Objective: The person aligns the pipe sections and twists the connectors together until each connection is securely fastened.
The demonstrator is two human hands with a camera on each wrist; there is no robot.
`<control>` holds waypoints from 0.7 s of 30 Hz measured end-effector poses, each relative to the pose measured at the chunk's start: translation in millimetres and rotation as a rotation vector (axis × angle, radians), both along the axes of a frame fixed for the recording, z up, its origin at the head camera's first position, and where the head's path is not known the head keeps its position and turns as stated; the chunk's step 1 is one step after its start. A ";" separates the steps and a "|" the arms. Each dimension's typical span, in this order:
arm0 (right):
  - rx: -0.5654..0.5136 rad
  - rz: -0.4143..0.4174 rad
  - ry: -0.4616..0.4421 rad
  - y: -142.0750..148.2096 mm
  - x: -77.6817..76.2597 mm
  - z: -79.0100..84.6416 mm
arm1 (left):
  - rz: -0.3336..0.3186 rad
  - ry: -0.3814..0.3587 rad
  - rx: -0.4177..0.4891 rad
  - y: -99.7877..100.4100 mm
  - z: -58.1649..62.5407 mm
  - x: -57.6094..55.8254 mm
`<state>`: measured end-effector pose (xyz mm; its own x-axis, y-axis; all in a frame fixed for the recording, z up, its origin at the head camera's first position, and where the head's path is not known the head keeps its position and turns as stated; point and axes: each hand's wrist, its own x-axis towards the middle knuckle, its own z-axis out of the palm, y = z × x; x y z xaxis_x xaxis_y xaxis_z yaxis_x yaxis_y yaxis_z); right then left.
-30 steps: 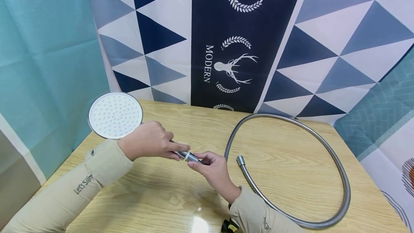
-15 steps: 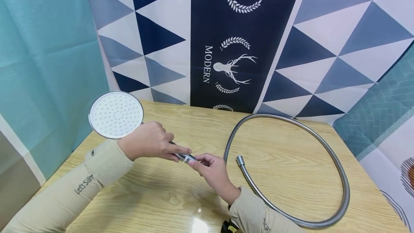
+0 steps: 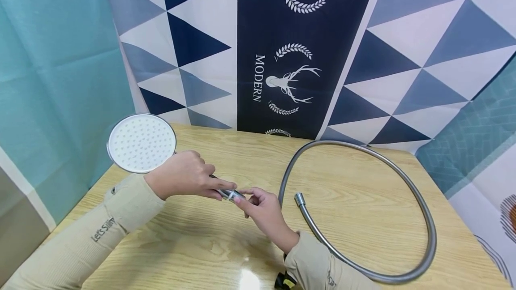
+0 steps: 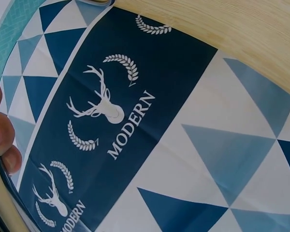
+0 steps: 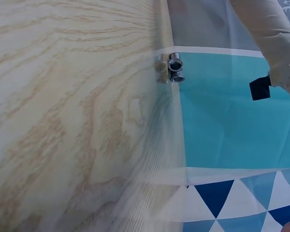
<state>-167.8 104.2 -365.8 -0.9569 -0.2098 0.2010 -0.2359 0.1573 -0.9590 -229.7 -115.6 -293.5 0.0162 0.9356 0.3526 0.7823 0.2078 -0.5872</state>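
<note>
A round shower head [image 3: 142,143] with a white nozzle face and chrome rim is held above the table at the left. My left hand [image 3: 183,176] grips its handle, the index finger lying along it toward the lower end. A white ring [image 3: 230,195] circles the handle near that end. Just beyond the ring, my right hand [image 3: 264,214] pinches the chrome end piece between thumb and fingers. A grey shower hose [image 3: 429,218] loops on the table and passes behind the right hand. In the left wrist view, left fingers [image 4: 1,135] wrap the chrome handle.
The hose's free chrome end [image 3: 299,199] lies right of the right hand. On the wooden table [image 5: 63,121], a small chrome fitting [image 5: 175,67] stands by the edge in the right wrist view. A patterned curtain [image 3: 278,57] hangs behind the table.
The right thumb and fingers have shifted around the chrome end piece, the thumb now nearer the white ring. The left hand keeps its grip, and the shower head has drifted slightly left.
</note>
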 end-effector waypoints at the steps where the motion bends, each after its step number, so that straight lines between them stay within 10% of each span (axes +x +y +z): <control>1: -0.012 0.004 -0.008 0.1 0.4 0.2 | 0.004 -0.002 0.001 -0.2 0.3 0.4; 11: -0.125 -0.043 0.180 -1.0 5.4 -11.8 | 0.006 -0.003 0.019 1.3 1.8 0.9; 21: -0.135 -0.044 0.175 1.5 9.4 -10.8 | -0.002 0.002 0.025 3.0 0.1 1.5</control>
